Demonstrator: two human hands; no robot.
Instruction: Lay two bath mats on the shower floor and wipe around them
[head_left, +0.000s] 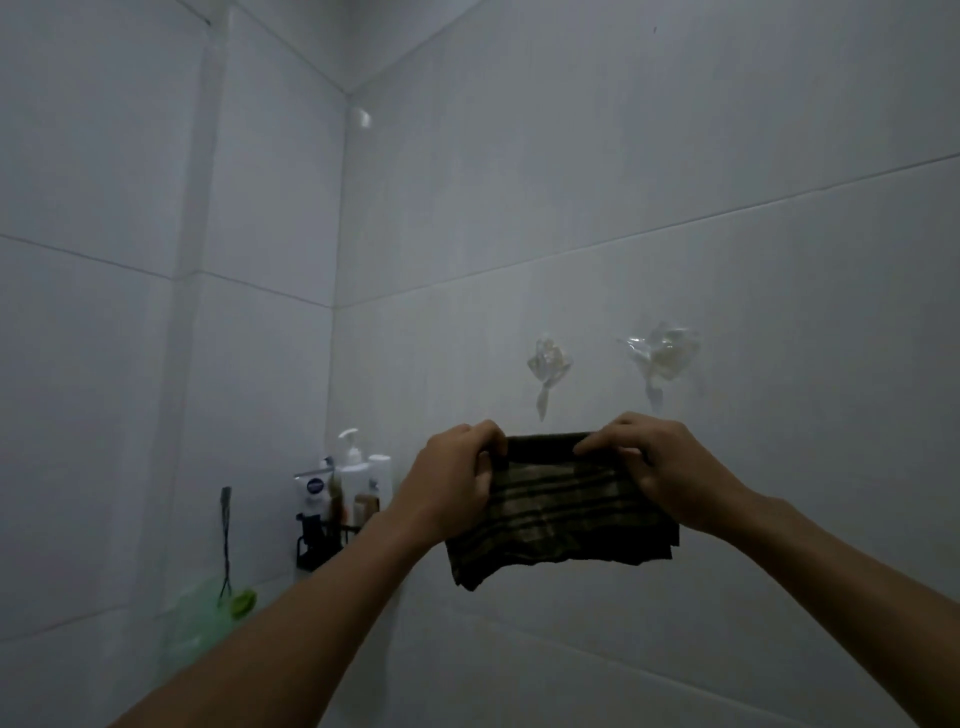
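Between both hands (558, 475), striped cloth (563, 512), top edge pinched

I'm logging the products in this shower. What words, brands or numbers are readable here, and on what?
Nothing reads clearly.
White tube in the black caddy: dark round logo, letters too blurred to read.
Pump bottle: no legible label.
Striped cloth, wall hooks: no text.

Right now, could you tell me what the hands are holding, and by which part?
Both hands, left hand and right hand, pinch a dark striped cloth by its top edge, one near each upper corner.
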